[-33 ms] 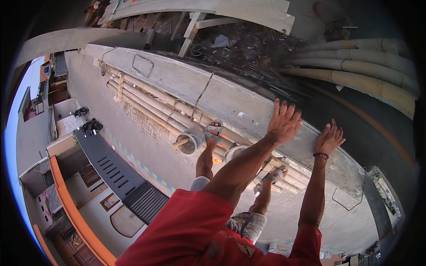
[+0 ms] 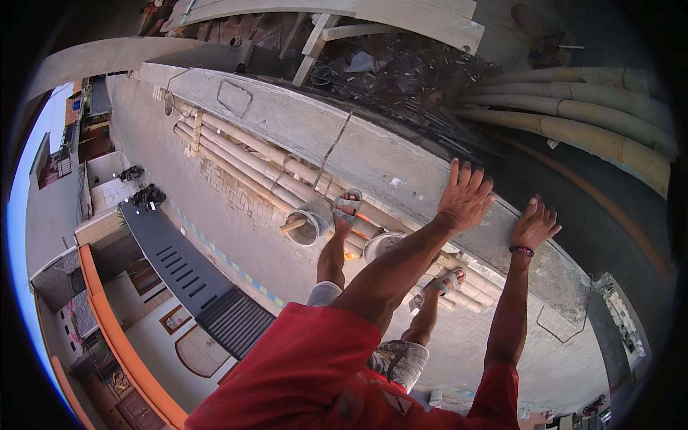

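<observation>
My left hand lies palm down on the pale concrete ledge, its spread fingers reaching to the far edge. My right hand, with a beaded band at the wrist, rests farther right on the same edge, fingers apart and bent. Below the ledge are several bamboo poles, with my sandalled left foot and right foot on them. Beside my left foot hangs a bucket with a wooden handle or stick in it; a second bucket sits between my feet.
Beyond the ledge lie dark debris, white boards and large curved bamboo poles. A bent wire hangs at right. Far below are paving, parked motorbikes, a dark canopy and house fronts.
The view has shifted slightly, and both hands appear a little farther right in it. Their hold on the ledge looks much the same.
</observation>
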`<act>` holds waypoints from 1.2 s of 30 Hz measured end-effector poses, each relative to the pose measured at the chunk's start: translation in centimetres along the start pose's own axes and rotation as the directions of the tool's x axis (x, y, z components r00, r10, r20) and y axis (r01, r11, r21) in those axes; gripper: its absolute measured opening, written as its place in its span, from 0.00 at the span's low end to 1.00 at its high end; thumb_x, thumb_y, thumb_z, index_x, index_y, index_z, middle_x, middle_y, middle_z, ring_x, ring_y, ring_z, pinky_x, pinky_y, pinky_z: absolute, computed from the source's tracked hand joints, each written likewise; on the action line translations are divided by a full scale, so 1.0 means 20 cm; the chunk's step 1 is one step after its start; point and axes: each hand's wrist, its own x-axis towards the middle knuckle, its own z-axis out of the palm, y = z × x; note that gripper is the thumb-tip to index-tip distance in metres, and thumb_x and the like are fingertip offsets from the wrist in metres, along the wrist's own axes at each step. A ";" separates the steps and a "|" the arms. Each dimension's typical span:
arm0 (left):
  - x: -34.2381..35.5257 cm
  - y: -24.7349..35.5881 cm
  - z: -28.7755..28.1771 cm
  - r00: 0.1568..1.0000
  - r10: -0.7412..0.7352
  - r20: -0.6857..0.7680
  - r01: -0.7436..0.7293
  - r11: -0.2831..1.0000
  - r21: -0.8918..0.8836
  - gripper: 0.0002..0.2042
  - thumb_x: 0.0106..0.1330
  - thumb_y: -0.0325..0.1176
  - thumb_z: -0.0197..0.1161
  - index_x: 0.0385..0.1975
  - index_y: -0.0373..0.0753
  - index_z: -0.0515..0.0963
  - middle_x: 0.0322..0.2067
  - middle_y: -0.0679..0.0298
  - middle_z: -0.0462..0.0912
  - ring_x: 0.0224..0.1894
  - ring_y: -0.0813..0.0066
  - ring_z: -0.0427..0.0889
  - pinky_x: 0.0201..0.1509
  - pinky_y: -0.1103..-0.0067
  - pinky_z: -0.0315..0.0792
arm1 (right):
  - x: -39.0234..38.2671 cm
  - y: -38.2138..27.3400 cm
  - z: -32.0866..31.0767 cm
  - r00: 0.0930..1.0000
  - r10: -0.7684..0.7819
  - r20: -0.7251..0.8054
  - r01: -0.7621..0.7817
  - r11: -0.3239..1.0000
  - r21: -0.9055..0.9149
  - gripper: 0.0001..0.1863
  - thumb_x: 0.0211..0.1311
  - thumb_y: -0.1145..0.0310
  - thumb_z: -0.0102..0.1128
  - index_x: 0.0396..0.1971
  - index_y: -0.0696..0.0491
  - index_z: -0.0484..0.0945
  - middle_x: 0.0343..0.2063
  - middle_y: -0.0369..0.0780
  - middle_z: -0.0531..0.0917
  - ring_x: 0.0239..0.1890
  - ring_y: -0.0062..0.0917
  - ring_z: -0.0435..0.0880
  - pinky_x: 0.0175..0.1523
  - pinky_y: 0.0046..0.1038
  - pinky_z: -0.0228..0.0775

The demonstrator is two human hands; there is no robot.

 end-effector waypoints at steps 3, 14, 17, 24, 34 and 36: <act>0.00 -0.01 0.04 1.000 -0.024 -0.016 0.023 0.999 -0.025 0.21 0.64 0.49 0.55 0.49 0.41 0.73 0.55 0.54 0.66 0.61 0.50 0.60 0.69 0.48 0.41 | 0.02 0.00 0.01 0.994 0.044 0.098 -0.054 0.994 0.092 0.27 0.72 0.46 0.31 0.51 0.44 0.78 0.45 0.42 0.82 0.56 0.38 0.73 0.66 0.49 0.49; -0.81 -0.33 -0.26 0.974 0.007 -0.226 -0.156 0.746 -0.648 0.15 0.60 0.36 0.64 0.46 0.44 0.75 0.47 0.60 0.73 0.59 0.58 0.66 0.71 0.52 0.46 | 0.03 0.09 0.07 0.997 0.071 0.001 -0.071 0.995 0.068 0.28 0.70 0.45 0.35 0.41 0.51 0.81 0.32 0.48 0.83 0.36 0.50 0.80 0.41 0.49 0.67; -1.36 -0.76 -0.23 0.884 -0.464 -0.061 0.327 0.707 -0.627 0.14 0.61 0.33 0.61 0.46 0.38 0.74 0.41 0.56 0.76 0.50 0.56 0.72 0.60 0.59 0.59 | 0.04 0.09 0.06 0.993 0.120 0.004 -0.120 0.992 0.039 0.27 0.70 0.47 0.37 0.41 0.53 0.80 0.32 0.49 0.83 0.37 0.49 0.80 0.41 0.47 0.66; -2.29 -1.71 0.09 0.007 -0.954 0.301 0.989 0.051 0.139 0.21 0.62 0.40 0.54 0.53 0.38 0.70 0.52 0.51 0.74 0.53 0.49 0.73 0.56 0.60 0.70 | 0.07 0.10 0.06 0.983 0.180 -0.025 -0.178 0.982 0.069 0.27 0.69 0.47 0.40 0.48 0.53 0.80 0.41 0.44 0.84 0.45 0.39 0.82 0.50 0.39 0.69; -2.22 -1.79 0.35 0.354 -0.840 0.410 0.905 0.198 -0.376 0.21 0.61 0.40 0.56 0.49 0.31 0.73 0.43 0.43 0.80 0.46 0.47 0.80 0.51 0.63 0.73 | 0.09 0.07 0.03 0.987 0.162 0.012 -0.162 0.985 0.065 0.27 0.68 0.48 0.39 0.49 0.50 0.81 0.47 0.45 0.83 0.51 0.38 0.80 0.58 0.38 0.65; -2.04 -1.67 0.34 0.424 -0.797 0.430 0.859 0.203 -0.471 0.21 0.61 0.40 0.56 0.47 0.29 0.73 0.41 0.42 0.80 0.46 0.46 0.79 0.51 0.63 0.72 | 0.09 0.15 0.04 0.992 0.129 -0.002 -0.128 0.986 0.105 0.27 0.66 0.46 0.39 0.47 0.49 0.82 0.45 0.45 0.83 0.49 0.39 0.81 0.56 0.39 0.66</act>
